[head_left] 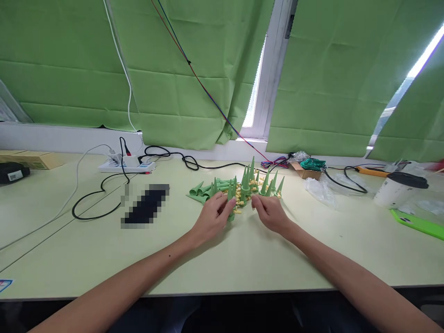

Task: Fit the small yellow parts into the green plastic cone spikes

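Note:
My left hand [213,216] is closed around the lower part of a green cone-shaped plastic spike [230,194], which points upward just above the table. To its right, my right hand [272,213] has its fingers curled in beside the standing spikes; whatever they may pinch is too small to make out. Behind both hands, several green spikes [245,185] stand upright with small yellow plastic pieces [239,200] scattered among them. More green spikes [199,190] lie on their sides to the left in a loose pile.
On the pale table [263,259], a black cable [93,217] loops near a white power strip [128,164] at left. A blurred dark object [147,206] lies nearby. To the right are a small cardboard box [305,172], clear plastic bags [321,192], a lidded paper cup [397,192] and a green-cased phone [419,224].

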A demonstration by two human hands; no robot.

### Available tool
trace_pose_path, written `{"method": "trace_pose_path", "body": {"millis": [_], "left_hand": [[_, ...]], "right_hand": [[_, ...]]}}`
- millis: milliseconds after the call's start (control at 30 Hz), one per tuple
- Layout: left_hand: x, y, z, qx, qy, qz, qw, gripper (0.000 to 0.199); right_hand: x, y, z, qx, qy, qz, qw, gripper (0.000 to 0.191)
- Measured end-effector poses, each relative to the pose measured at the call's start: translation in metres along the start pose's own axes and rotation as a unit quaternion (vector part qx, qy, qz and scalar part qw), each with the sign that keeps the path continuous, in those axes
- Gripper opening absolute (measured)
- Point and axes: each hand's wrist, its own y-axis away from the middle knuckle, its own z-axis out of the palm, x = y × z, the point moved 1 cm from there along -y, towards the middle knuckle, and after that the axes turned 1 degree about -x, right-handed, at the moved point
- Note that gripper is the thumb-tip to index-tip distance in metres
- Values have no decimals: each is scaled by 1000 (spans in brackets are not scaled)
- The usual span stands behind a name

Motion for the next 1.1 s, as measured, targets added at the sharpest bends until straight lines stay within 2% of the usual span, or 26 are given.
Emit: {"method": "trace_pose_path", "body": {"millis": [100, 167, 333, 433, 700, 967, 1100], "left_hand": [[-2, -1, 2, -17, -28, 5, 999, 45], [-5, -1, 4, -33, -42, 9, 999, 44], [-12, -2, 6, -55, -62, 7, 997, 43], [-15, -2, 5, -60, -60, -3, 996, 40], [-18, -2, 5, -67, -81, -9, 994, 38], [-15, -3, 3, -39, -82, -17, 996, 39], [-9, -2, 1, -7, -39, -38, 998, 34]], "right_hand": [[10, -3, -2, 31, 40, 70, 996, 55], [14, -5, -4, 31, 76, 102, 991, 53], [20, -9, -7, -67, 162, 182, 968, 27], [22, -9, -7, -117, 187, 207, 953, 22], [21, -6, -3, -163, 179, 177, 954, 31], [18, -2, 2, -213, 176, 149, 949, 41], [20, -2, 4, -220, 173, 155, 947, 42]]}}
